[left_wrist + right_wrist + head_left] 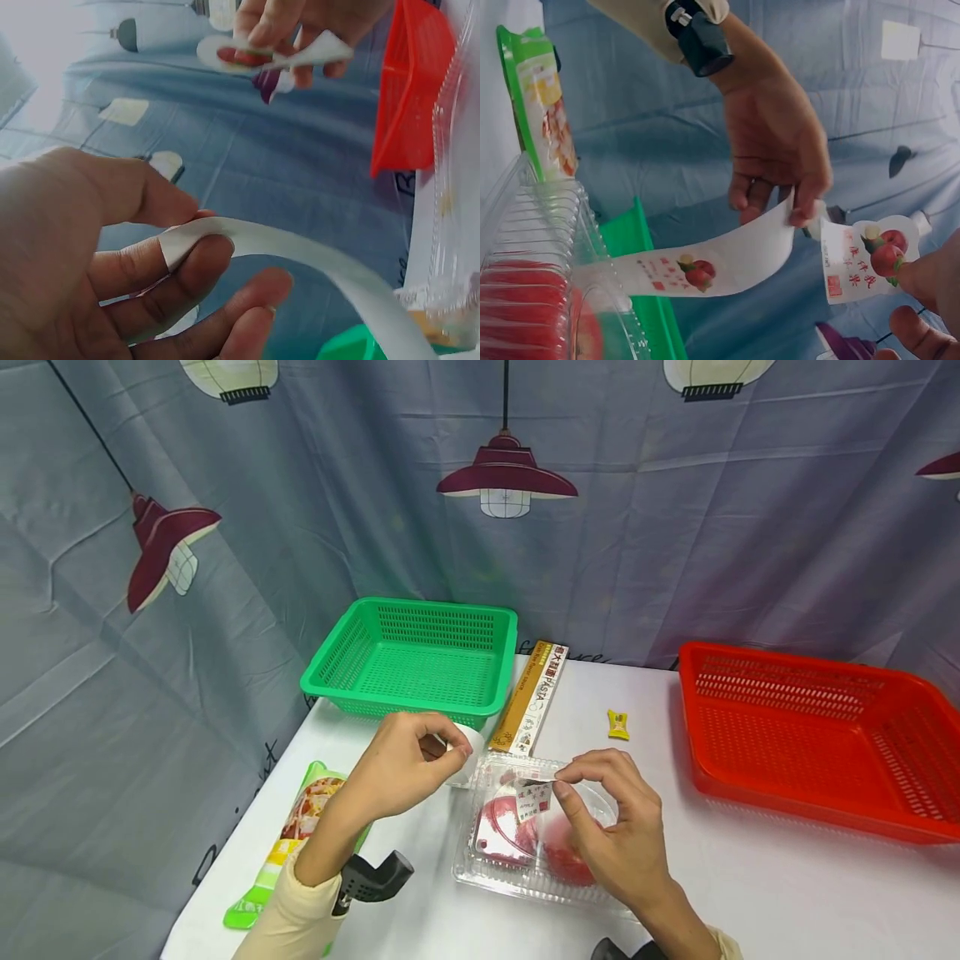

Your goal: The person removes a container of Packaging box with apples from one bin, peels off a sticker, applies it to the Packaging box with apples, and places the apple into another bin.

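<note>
My left hand [401, 764] pinches the end of a white strip of labels [300, 247] between thumb and fingers. In the right wrist view, an apple-printed label [697, 274] shows on the strip's face. The thumb and fingertips of my right hand [626, 831] pinch a separate sticker label [855, 266], printed with red apples and red writing. That label overlaps the clear plastic clamshell box [487, 872] in the head view. Red apples [566, 853] show through the box's lid. By my left fingers, the white label roll [468, 758] is partly hidden.
A green basket [408, 703] stands at the back left, a red basket [697, 777] at the right. Behind the clamshell lies a long pasta box [534, 697]. A small yellow packet [618, 725] is to its right; a green food bag [258, 893] lies at the left edge.
</note>
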Available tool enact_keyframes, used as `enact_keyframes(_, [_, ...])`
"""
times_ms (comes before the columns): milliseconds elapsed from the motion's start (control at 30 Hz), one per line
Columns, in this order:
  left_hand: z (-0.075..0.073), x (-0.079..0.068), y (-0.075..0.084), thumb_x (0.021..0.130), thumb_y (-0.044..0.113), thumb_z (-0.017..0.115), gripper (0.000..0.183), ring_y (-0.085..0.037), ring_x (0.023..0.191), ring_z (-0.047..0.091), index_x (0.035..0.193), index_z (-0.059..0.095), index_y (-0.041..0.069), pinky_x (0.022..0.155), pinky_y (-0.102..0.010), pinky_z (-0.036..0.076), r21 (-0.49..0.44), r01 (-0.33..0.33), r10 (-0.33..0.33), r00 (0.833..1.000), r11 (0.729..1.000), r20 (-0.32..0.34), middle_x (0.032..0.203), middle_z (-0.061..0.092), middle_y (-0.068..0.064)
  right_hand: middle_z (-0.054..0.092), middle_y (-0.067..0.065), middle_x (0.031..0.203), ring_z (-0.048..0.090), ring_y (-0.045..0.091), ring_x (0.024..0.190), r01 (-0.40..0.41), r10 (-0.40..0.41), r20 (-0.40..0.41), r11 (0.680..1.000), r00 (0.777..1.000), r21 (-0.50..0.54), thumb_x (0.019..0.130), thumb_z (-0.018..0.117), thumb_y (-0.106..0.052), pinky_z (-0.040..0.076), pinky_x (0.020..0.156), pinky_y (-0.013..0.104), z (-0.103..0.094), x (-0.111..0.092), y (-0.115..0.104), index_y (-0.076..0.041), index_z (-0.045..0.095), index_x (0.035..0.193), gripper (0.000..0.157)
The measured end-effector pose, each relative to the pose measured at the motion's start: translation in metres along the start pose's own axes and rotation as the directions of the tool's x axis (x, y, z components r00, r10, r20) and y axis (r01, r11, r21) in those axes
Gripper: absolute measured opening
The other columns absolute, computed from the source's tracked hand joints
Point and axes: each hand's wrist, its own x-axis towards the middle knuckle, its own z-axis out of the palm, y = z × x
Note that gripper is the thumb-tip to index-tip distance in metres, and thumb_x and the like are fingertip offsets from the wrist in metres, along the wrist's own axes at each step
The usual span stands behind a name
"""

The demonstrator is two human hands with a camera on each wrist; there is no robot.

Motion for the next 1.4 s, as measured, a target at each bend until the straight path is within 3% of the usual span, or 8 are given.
enact_keyframes(233, [-0.006,0.003,-0.018,0.085,0.019,0.076,0.006,-0.012,0.051,0.055,0.081,0.072,0.021,0.048,-0.031,0.042,0.033,0.111,-0.111,0.994,0.993,-0.023,0.069,0.064,0.006,0.063,0.009,0.087,0.055,0.022,0.09,0.003,-0.002,0.005,1.0,1.0,-0.013,0.071,0.069,0.019,0.041,0.087,0.026,-0.002,0.011,-0.018,0.001,0.068,0.086,0.023])
enact_keyframes(400, [-0.013,0.004,-0.036,0.084,0.02,0.078,0.008,-0.013,0.044,0.042,0.083,0.07,0.019,0.044,-0.028,0.033,0.05,0.199,-0.196,0.979,0.979,-0.051,0.056,0.057,0.0,0.063,0.009,0.085,0.054,0.022,0.089,-0.002,0.002,0.0,1.0,1.0,-0.021,0.071,0.068,0.018,0.04,0.086,0.027,-0.004,0.013,-0.02,0.001,0.068,0.085,0.022])
enact_keyframes(533, [-0.019,0.004,-0.051,0.084,0.019,0.078,0.009,-0.012,0.049,0.05,0.087,0.07,0.015,0.048,-0.029,0.037,0.05,0.251,-0.247,0.966,0.967,-0.074,0.068,0.063,0.0,0.063,0.009,0.086,0.054,0.021,0.09,-0.012,0.012,-0.003,1.0,1.0,-0.029,0.071,0.069,0.019,0.04,0.087,0.026,-0.004,0.011,-0.018,0.001,0.069,0.085,0.023])
enact_keyframes(700, [-0.027,0.002,-0.067,0.088,0.014,0.072,0.008,-0.012,0.044,0.039,0.094,0.068,0.011,0.042,-0.027,0.028,0.029,0.3,-0.298,0.952,0.953,-0.073,0.068,0.066,-0.004,0.063,0.009,0.086,0.055,0.021,0.09,-0.025,0.025,-0.005,0.999,1.0,-0.037,0.07,0.069,0.019,0.04,0.087,0.026,-0.005,0.011,-0.018,0.001,0.069,0.085,0.024])
enact_keyframes(833, [-0.031,0.001,-0.08,0.092,0.007,0.066,0.008,-0.013,0.049,0.056,0.1,0.067,0.007,0.044,-0.028,0.035,0.028,0.318,-0.314,0.945,0.948,-0.095,0.091,0.069,-0.007,0.063,0.009,0.087,0.055,0.021,0.091,-0.039,0.039,0.0,0.998,0.999,-0.043,0.071,0.071,0.018,0.04,0.087,0.026,-0.005,0.007,-0.011,0.0,0.069,0.086,0.024])
enact_keyframes(967, [-0.034,-0.001,-0.092,0.094,0.002,0.062,0.011,-0.017,0.063,0.066,0.104,0.066,0.005,0.053,-0.034,0.046,0.072,0.341,-0.328,0.932,0.937,-0.152,0.105,0.06,-0.013,0.063,0.006,0.091,0.054,0.021,0.094,-0.056,0.057,0.009,0.997,0.998,-0.046,0.072,0.073,0.016,0.04,0.087,0.027,-0.005,-0.001,0.005,-0.006,0.071,0.09,0.028])
enact_keyframes(1233, [-0.034,-0.002,-0.116,0.093,-0.005,0.056,0.018,-0.016,0.046,0.042,0.105,0.068,0.002,0.042,-0.03,0.036,0.178,0.384,-0.322,0.897,0.906,-0.302,0.126,0.055,-0.025,0.061,0.001,0.096,0.053,0.02,0.098,-0.119,0.123,0.063,0.991,0.99,-0.063,0.077,0.075,0.009,0.04,0.089,0.029,-0.007,-0.008,0.013,-0.013,0.073,0.094,0.028])
enact_keyframes(1400, [-0.032,0.002,-0.137,0.091,-0.007,0.054,0.021,-0.031,0.072,0.054,0.105,0.068,0.001,0.056,-0.035,0.042,0.191,0.415,-0.329,0.872,0.89,-0.363,0.128,0.056,-0.028,0.06,0.0,0.096,0.054,0.018,0.096,-0.132,0.137,0.08,0.989,0.987,-0.07,0.078,0.075,0.01,0.041,0.089,0.027,-0.008,-0.008,0.011,-0.012,0.072,0.094,0.027])
